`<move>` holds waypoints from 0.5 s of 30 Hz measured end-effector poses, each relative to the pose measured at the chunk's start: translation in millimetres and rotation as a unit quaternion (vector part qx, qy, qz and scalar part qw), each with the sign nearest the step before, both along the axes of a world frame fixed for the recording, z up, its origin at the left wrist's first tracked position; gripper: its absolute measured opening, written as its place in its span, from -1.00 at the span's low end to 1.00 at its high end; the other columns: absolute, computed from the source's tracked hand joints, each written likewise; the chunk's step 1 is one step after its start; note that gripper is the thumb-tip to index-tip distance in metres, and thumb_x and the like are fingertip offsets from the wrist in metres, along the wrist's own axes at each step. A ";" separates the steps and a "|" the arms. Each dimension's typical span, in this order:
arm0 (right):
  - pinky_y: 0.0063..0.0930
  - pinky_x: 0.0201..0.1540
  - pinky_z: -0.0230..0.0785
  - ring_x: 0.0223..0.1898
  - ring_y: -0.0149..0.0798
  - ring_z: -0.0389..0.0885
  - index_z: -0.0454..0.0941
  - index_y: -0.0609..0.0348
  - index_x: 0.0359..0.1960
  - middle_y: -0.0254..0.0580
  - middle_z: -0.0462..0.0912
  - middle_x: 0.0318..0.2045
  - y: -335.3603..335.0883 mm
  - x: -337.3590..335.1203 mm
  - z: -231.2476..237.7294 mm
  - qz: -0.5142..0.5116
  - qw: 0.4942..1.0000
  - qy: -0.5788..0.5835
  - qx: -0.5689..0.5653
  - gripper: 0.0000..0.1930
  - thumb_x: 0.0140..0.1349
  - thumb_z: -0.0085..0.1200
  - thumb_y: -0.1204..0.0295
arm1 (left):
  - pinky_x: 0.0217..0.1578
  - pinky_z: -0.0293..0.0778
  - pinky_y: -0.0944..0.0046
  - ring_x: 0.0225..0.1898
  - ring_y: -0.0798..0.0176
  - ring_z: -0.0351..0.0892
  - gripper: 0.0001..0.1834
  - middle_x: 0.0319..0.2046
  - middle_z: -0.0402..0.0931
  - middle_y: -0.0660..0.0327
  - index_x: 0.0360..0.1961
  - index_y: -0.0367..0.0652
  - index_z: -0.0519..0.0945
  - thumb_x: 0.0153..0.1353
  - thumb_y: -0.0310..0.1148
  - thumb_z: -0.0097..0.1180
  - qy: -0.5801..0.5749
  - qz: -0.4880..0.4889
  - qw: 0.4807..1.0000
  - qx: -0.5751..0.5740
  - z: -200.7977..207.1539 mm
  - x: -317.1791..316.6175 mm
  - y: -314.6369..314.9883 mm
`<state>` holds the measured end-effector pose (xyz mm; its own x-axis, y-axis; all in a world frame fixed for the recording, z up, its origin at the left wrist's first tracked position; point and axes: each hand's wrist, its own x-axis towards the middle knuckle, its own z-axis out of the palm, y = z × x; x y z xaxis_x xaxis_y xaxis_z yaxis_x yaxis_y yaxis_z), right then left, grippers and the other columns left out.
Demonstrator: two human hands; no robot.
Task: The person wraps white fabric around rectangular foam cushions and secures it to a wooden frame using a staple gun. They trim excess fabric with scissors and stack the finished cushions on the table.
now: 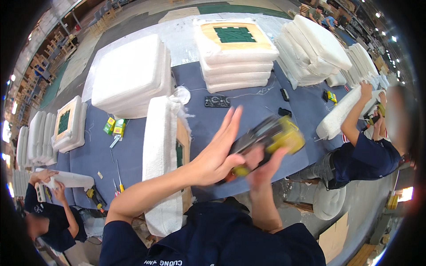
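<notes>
My right hand (265, 170) is wrapped round the handle of a yellow-and-black cordless staple gun (262, 137), which is smeared by motion. Close against the gun's left side is my left hand (217, 155), its fingers stretched out straight; whether the palm touches the tool I cannot tell. Under my left forearm a white padded seat cushion (159, 133) stands on its edge at the table's near side. Its wooden base, with green webbing, faces right.
Stacks of white cushions (128, 75) line the far side of the blue-covered table (217, 75). A phone (217, 101) lies centrally. Small yellow-green boxes (114, 126) and screwdrivers (120, 181) lie left. Co-workers handle cushions at left and right; a round stool (329, 201) stands lower right.
</notes>
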<state>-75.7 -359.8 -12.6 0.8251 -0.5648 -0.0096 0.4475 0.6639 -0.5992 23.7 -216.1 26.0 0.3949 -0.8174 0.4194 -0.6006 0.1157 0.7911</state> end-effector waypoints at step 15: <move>-0.42 -0.02 0.60 -0.19 -0.22 0.82 0.59 0.29 0.28 -0.08 0.82 -0.15 64.5 -29.8 -126.8 0.439 0.716 -0.025 -0.542 -0.38 0.18 0.52 0.46 | 0.65 -0.05 0.10 0.71 0.03 0.03 -0.30 0.70 0.05 -0.02 0.73 -0.21 0.02 0.75 -0.06 -0.31 0.377 0.395 0.818 0.181 -24.2 -47.8 248.2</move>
